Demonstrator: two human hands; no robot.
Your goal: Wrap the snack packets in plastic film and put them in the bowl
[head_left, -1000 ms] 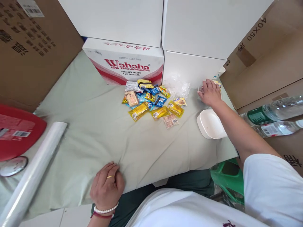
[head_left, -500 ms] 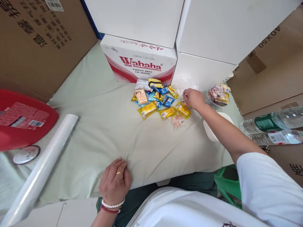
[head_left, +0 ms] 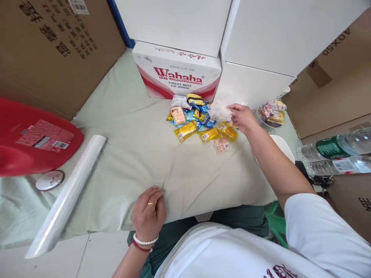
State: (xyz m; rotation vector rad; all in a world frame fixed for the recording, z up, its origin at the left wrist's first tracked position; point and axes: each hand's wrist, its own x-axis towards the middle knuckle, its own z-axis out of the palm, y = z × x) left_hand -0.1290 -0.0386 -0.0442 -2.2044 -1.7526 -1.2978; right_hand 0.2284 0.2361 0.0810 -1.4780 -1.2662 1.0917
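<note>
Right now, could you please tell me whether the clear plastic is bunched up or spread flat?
Bunched up: the clear plastic shows as a crumpled clump by the snack packets, at the right hand's fingertips.

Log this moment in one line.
right hand: holding plastic bag | left hand: resting on cloth | snacks: heaped before box
</note>
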